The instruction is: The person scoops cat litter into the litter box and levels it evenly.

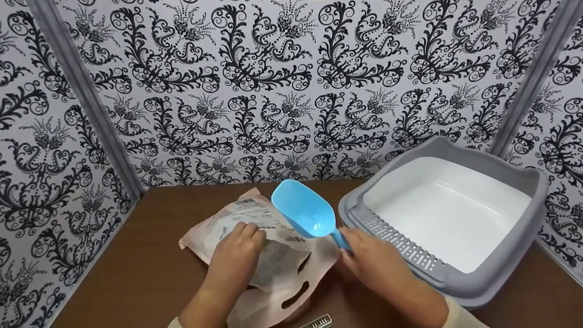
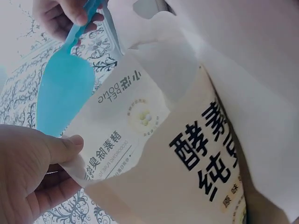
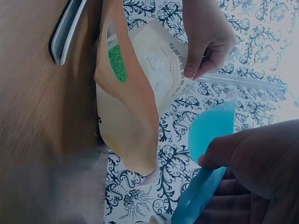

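A pale pink-and-white printed bag with handle cut-outs lies on the brown table, its mouth open. Thumb and fingers of my left hand pinch one edge of that mouth, plainest in the left wrist view, where the bag's printed inner side shows. Green pellets are visible through a handle slot in the right wrist view. My right hand grips the handle of a light blue scoop. The scoop's bowl is above the bag, right of my left hand, and looks empty.
To the right stands a litter tray with a grey rim, white inside and a slotted front ledge. A slim ridged object lies on the table by the near edge. Patterned panels enclose the back and sides.
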### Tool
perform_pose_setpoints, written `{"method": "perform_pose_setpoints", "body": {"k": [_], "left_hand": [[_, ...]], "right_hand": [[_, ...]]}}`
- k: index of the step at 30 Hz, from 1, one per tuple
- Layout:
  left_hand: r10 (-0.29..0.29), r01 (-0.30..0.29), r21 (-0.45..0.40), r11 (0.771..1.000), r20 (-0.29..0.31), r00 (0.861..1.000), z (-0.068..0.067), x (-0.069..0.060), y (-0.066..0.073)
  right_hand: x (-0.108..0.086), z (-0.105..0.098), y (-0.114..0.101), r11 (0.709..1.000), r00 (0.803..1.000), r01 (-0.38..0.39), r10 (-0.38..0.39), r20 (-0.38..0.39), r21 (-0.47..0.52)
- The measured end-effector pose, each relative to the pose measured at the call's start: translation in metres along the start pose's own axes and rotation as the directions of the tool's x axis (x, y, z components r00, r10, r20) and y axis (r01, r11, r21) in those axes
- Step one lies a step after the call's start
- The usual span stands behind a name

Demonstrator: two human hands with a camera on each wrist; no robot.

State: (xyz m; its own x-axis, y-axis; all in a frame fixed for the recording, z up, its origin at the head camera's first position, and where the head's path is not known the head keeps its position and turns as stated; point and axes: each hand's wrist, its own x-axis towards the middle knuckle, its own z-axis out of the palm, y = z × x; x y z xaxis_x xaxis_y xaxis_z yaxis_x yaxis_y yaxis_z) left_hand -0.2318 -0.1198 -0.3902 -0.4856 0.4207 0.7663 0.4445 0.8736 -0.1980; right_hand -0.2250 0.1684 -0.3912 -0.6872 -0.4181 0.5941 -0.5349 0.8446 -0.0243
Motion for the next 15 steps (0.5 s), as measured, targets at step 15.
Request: {"method": "perform_pose_setpoints", "body": {"k": [15], "left_hand": [[-0.136,0.143,-0.089,0.986,0.089,0.987,-0.001,0.025,0.007]], "right_hand": [[-0.002,-0.022,0.015,0.991,0.976,-0.023,-0.007,0.218,0.135]]}}
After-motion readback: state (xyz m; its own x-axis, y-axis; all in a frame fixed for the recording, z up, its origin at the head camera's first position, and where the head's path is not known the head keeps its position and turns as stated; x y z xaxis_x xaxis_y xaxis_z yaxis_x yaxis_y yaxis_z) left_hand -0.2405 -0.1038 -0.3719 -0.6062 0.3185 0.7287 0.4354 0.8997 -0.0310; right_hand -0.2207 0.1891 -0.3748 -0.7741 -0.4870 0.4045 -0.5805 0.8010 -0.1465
